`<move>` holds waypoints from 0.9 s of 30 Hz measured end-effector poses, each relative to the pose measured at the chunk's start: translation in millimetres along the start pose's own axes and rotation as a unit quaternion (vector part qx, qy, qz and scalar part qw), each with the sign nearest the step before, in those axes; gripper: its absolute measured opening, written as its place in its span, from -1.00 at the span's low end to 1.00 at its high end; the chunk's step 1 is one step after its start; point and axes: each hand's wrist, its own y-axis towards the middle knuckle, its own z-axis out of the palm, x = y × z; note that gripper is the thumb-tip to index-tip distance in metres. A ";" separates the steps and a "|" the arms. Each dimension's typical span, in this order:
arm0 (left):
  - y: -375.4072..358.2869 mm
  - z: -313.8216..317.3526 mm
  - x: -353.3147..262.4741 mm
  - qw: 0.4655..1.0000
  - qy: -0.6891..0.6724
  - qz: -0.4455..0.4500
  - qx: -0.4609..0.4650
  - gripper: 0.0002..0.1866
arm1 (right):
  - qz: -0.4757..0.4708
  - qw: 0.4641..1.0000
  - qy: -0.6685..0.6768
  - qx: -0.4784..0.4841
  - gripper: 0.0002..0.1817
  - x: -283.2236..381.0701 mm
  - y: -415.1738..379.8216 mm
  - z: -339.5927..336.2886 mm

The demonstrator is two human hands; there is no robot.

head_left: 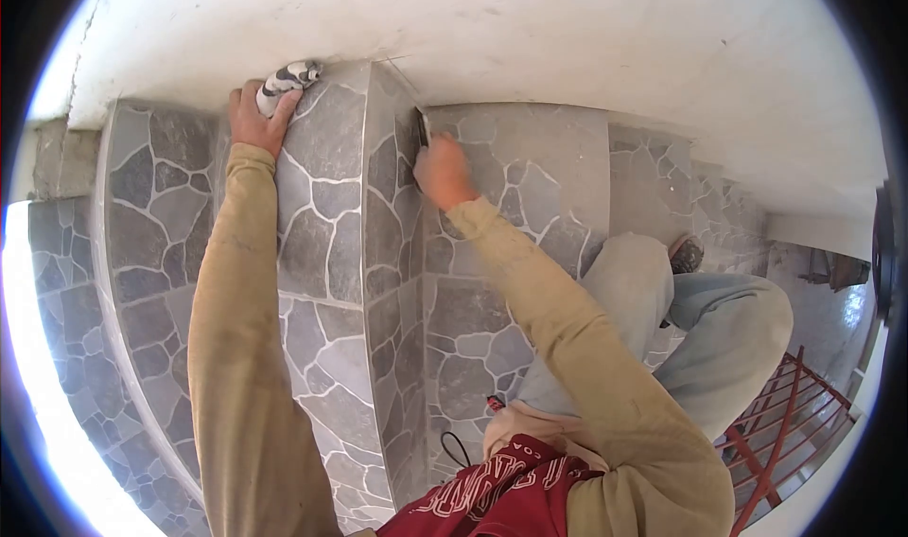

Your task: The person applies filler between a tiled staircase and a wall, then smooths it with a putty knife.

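My left hand (pixel 260 121) is closed around a rolled black-and-white bundle (pixel 288 85), perhaps cloth or plastic; it rests on the stone-patterned tile (pixel 326 140) of a step, close to the white wall (pixel 530 35). To the right, my right hand (pixel 443 171) is slightly blurred and grips a thin dark tool with a narrow, light edge (pixel 422 125). Its tip is at the corner where the step's riser (pixel 383 149) meets the wall. My fingers hide most of the tool, so its exact kind does not show.
Tiled steps descend to the right, with a greyish, smeared tile (pixel 558 149) beside my right hand. My bent legs (pixel 724 348) are on the lower steps. A red metal frame (pixel 780 423) stands at lower right. Bright light enters at the left edge.
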 end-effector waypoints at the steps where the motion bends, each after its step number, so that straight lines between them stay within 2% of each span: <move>1: 0.4 1.1 3.3 1.000 0.006 0.009 -0.002 -0.39 | 0.040 0.998 -0.017 0.047 -0.77 -8.8 3.3 1.2; 2: 3.5 2.5 3.3 1.000 0.011 0.017 -0.003 -0.39 | 0.041 0.998 -0.013 0.043 -0.77 9.6 4.2 -10.6; 4: 0.4 3.1 4.4 1.000 0.020 0.013 0.015 -0.40 | -0.018 0.998 0.062 -0.026 -0.78 48.4 -16.8 -24.9; 5: 0.9 3.5 2.8 1.000 0.002 0.006 0.007 -0.40 | -0.028 0.993 0.085 -0.073 -0.79 53.6 -17.2 -21.4; 6: 1.6 2.1 1.0 1.000 -0.015 0.000 0.000 -0.41 | -0.023 0.993 0.089 -0.076 -0.79 41.3 -11.0 -17.0; 8: -0.3 1.5 2.4 1.000 -0.003 0.008 0.000 -0.42 | 0.131 0.990 0.039 0.037 -0.79 14.2 13.0 -12.3; 9: 2.9 3.0 4.1 1.000 0.007 0.013 -0.005 -0.42 | 0.131 0.990 0.043 0.029 -0.79 13.0 9.6 -9.3; 11: 10.9 5.6 2.1 1.000 -0.009 0.023 -0.010 -0.43 | 0.029 0.999 0.042 -0.008 -0.79 23.7 -0.9 -9.6; 12: 3.0 3.7 4.2 1.000 -0.021 0.016 -0.004 -0.44 | 0.037 0.998 0.045 -0.003 -0.79 25.1 -5.3 -8.3; 14: -0.7 1.4 1.8 1.000 -0.004 0.007 0.009 -0.44 | 0.027 0.995 0.074 -0.053 -0.79 25.1 -2.9 -7.6; 15: 2.7 -1.6 -1.2 1.000 0.010 0.005 0.013 -0.44 | 0.131 0.989 0.066 0.002 -0.75 12.1 7.4 -6.0; 16: 3.6 -2.9 -0.4 1.000 0.010 0.010 0.006 -0.44 | 0.125 0.990 0.068 -0.003 -0.75 16.4 4.5 -8.9; 18: 3.8 3.0 7.5 1.000 0.017 0.025 -0.002 -0.43 | -0.074 0.986 0.075 -0.129 -0.70 29.2 -7.6 -15.6; 19: 4.2 3.5 9.2 1.000 0.002 0.027 0.001 -0.41 | -0.127 0.976 0.112 -0.138 -0.61 40.3 -14.4 -16.6; 20: -3.4 0.8 9.4 1.000 0.004 0.026 0.014 -0.41 | -0.114 0.978 0.114 -0.136 -0.61 40.5 -21.2 -7.9; 22: 2.7 1.4 3.5 1.000 0.006 0.004 0.010 -0.39 | -0.135 0.958 0.158 -0.196 -0.55 24.7 2.9 6.8; 24: -1.2 -0.5 2.7 1.000 0.010 0.001 0.012 -0.38 | -0.125 0.957 0.144 -0.217 -0.52 2.9 18.1 22.0; 26: 3.3 3.2 7.7 0.999 0.024 0.035 -0.002 -0.39 | -0.137 0.960 0.159 -0.187 -0.53 11.6 14.6 16.2; 27: 7.0 5.0 6.2 0.999 0.025 0.033 -0.001 -0.39 | -0.176 0.948 0.153 -0.215 -0.53 33.8 4.0 3.9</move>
